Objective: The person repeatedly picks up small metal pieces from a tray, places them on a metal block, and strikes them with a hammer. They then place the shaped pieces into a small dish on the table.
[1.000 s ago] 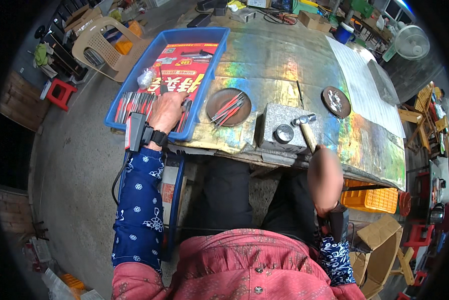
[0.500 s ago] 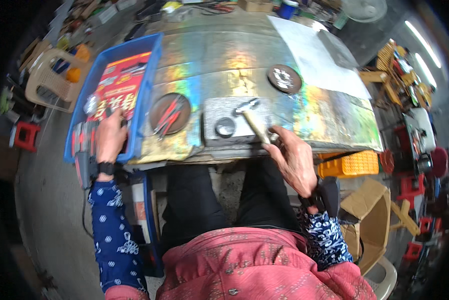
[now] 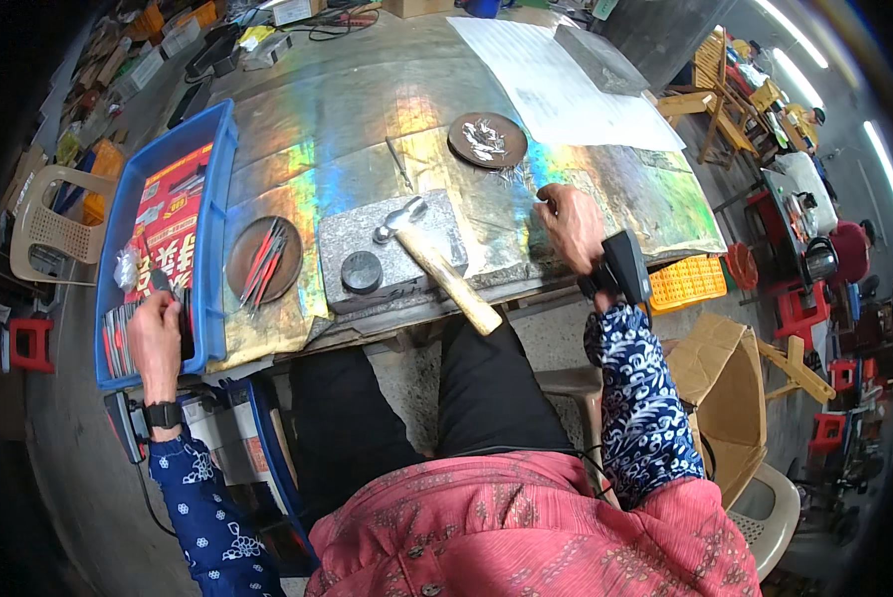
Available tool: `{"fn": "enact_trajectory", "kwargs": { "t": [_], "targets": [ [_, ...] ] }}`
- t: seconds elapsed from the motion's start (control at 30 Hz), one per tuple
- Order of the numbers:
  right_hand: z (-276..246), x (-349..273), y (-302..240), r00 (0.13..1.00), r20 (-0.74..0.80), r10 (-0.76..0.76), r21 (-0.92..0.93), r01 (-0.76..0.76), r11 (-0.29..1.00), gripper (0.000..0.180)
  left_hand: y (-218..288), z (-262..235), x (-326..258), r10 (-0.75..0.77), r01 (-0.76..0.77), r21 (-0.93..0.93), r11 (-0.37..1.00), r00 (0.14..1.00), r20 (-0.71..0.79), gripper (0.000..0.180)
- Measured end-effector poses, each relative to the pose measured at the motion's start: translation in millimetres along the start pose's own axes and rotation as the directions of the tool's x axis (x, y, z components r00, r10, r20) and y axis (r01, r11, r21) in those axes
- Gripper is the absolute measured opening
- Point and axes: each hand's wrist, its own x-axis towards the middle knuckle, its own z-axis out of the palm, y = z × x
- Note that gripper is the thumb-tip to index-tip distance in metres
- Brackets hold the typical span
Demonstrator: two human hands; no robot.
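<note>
My left hand was curled over the blue tray, slim pieces beside it, grip unclear. Hammer lay left of my half-curled right hand, contents hidden; silvery slivers beyond. Likely pick-up step; next move called for a fine pinch.

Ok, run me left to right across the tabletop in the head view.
Blue plastic tray, brown round dish with thin red-and-grey pieces, round black puck, hammer head, second brown dish with white slivers, right hand.
</note>
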Motion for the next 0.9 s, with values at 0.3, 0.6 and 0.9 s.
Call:
{"fn": "enact_trajectory", "kwargs": {
  "t": [0.3, 0.6, 0.9],
  "targets": [
    [27.8, 34.3, 18.8, 1.000, -0.013, 0.001, -0.124, -0.002, 0.992, 0.026, 53.1, -21.2, 1.3, -0.052, 0.007, -0.664, 0.748, 0.998, -0.047, 0.012],
    [53.3, 44.0, 31.8, 0.874, -0.369, -0.316, -0.111, 0.296, 0.949, 0.019, 121.6, -9.8, -8.7, 0.052, 0.161, -0.906, 0.392, 0.979, 0.197, 0.007],
    [36.8, 62.1, 19.0, 0.982, 0.186, -0.022, -0.336, 0.085, 0.938, 0.008, 167.8, 17.2, -18.3, 0.107, 0.218, -0.943, 0.252, 0.962, 0.251, 0.006]
  ]
}}
